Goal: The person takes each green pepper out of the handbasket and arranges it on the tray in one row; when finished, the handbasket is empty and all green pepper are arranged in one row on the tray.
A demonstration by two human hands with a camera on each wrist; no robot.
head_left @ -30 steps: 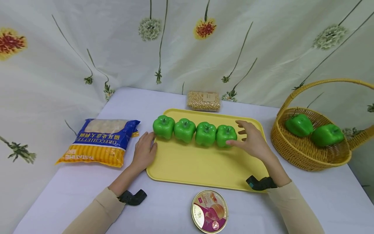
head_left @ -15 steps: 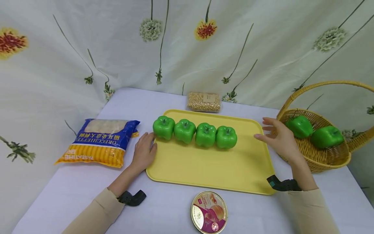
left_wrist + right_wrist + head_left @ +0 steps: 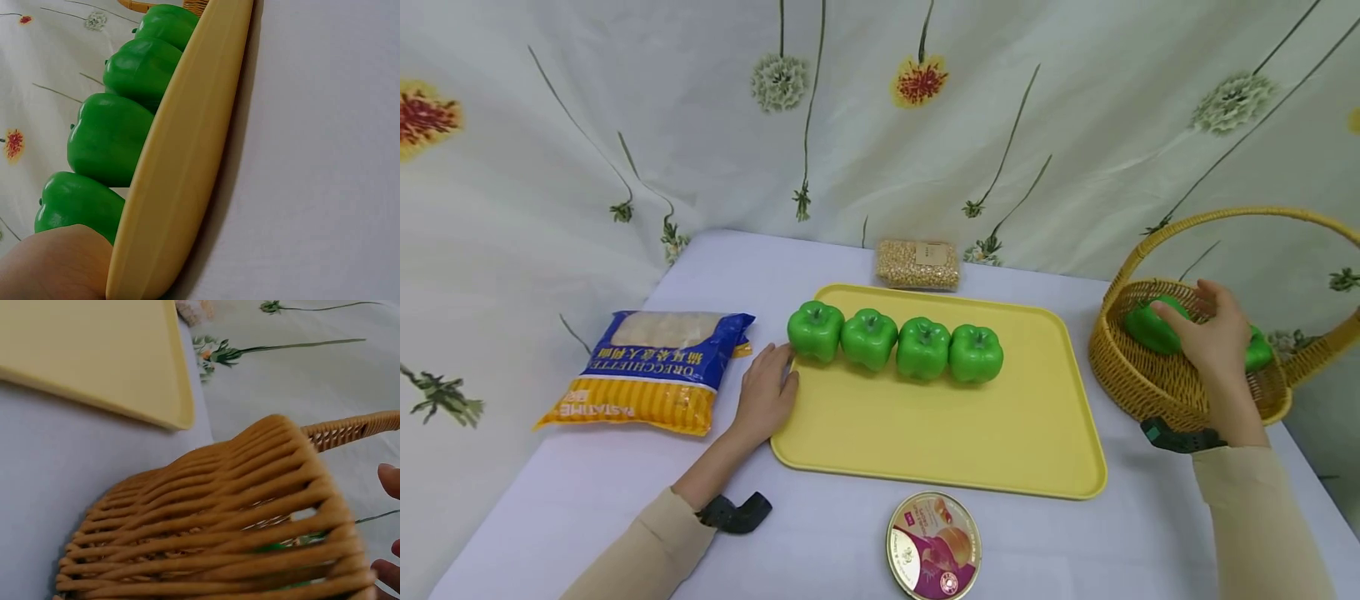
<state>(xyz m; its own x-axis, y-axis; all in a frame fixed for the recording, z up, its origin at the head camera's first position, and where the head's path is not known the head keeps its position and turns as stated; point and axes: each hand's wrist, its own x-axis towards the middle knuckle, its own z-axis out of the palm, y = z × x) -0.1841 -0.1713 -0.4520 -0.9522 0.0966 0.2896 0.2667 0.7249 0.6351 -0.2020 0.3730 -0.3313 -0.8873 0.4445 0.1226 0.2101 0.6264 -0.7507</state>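
My left hand (image 3: 766,393) rests at the left edge of the yellow tray (image 3: 925,433), its fingertips by the leftmost green bell pepper (image 3: 816,331). Several such peppers stand in a row along the tray's back half, stems up. In the head view my right hand (image 3: 1213,329) is over the wicker basket (image 3: 1138,379), thumb and fingers apart with nothing between them. A green pepper (image 3: 1152,325) lies in the basket left of that hand. Another pepper (image 3: 1257,350) is partly hidden behind it. The right wrist view shows the basket's woven side (image 3: 212,519) close up, with fingertips (image 3: 390,480) at the right.
The basket's tall handle (image 3: 1240,214) arches over the right hand. Left of the tray lies a blue and orange pasta bag (image 3: 651,367). Behind it is a packet of yellow grains (image 3: 917,265). A round tin (image 3: 934,546) sits in front of the tray.
My right hand has moved from beside the rightmost pepper on the tray, rightward across the tray's edge, to over the basket. The left hand has stayed in place.
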